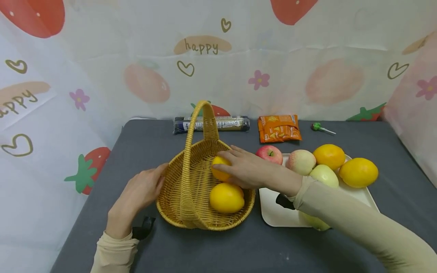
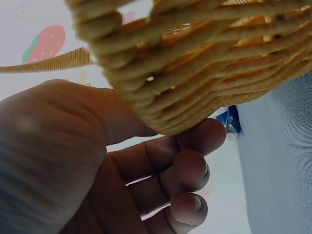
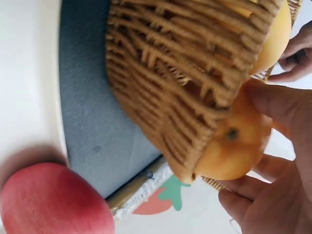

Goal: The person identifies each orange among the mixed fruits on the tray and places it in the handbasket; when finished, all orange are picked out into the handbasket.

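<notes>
My right hand (image 1: 244, 167) reaches over the right rim of a woven wicker basket (image 1: 170, 204) and grips a yellow-orange orange (image 3: 234, 141). Thumb and fingers wrap its sides in the right wrist view, where it sits just inside the rim. Another orange (image 1: 227, 198) lies on the basket floor, nearer the front. On the basket's left side, my left hand (image 1: 143, 189) holds the rim. In the left wrist view its curled fingers (image 2: 192, 170) lie against the outer weave, while the thumb tip is hidden behind the wicker.
Right of the basket, a white tray (image 1: 281, 212) bears a peach (image 1: 301, 162), pale green fruit (image 1: 324, 175) and two more oranges (image 1: 358, 172). A red apple (image 1: 269, 153) is at its back left corner. Behind lie a dark wrapped roll (image 1: 232, 124), an orange snack bag (image 1: 280, 129) and a lollipop (image 1: 317, 127).
</notes>
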`<control>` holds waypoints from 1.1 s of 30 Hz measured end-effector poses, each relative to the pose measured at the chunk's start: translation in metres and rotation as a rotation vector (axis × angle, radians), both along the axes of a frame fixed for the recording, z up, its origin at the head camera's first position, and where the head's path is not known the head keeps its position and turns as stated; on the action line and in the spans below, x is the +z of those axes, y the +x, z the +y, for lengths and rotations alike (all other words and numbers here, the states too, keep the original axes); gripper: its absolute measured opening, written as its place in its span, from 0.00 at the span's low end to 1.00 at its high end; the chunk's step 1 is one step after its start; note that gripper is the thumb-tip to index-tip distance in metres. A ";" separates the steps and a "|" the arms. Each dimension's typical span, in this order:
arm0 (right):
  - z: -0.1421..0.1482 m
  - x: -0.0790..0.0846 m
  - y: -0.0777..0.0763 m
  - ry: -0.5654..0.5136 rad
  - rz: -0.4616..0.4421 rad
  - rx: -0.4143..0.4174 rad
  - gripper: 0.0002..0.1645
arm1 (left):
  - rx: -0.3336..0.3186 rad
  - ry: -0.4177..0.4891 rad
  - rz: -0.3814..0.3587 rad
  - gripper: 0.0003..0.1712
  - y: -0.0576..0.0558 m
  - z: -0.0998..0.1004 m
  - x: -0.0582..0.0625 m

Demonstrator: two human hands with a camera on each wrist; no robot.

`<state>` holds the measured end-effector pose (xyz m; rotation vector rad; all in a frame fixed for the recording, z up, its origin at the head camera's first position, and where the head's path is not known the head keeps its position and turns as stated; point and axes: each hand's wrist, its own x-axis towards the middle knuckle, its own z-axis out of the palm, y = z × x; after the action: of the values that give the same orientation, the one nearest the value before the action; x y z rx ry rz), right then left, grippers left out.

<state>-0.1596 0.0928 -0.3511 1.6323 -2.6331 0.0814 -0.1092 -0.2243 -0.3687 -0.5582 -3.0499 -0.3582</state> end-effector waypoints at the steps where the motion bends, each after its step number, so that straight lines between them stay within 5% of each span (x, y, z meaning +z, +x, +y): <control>1: -0.001 -0.001 0.001 0.003 -0.008 0.003 0.25 | 0.001 -0.001 -0.001 0.22 0.000 0.000 -0.001; 21: 0.001 -0.008 0.010 0.067 -0.111 -0.003 0.24 | 0.009 0.000 -0.008 0.22 0.000 0.001 0.000; 33: -0.001 -0.012 0.007 0.068 -0.078 -0.002 0.26 | 0.015 0.002 -0.009 0.22 0.000 0.000 0.001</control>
<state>-0.1522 0.0923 -0.3628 1.6808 -2.7239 0.0574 -0.1091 -0.2241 -0.3679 -0.5351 -3.0596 -0.3647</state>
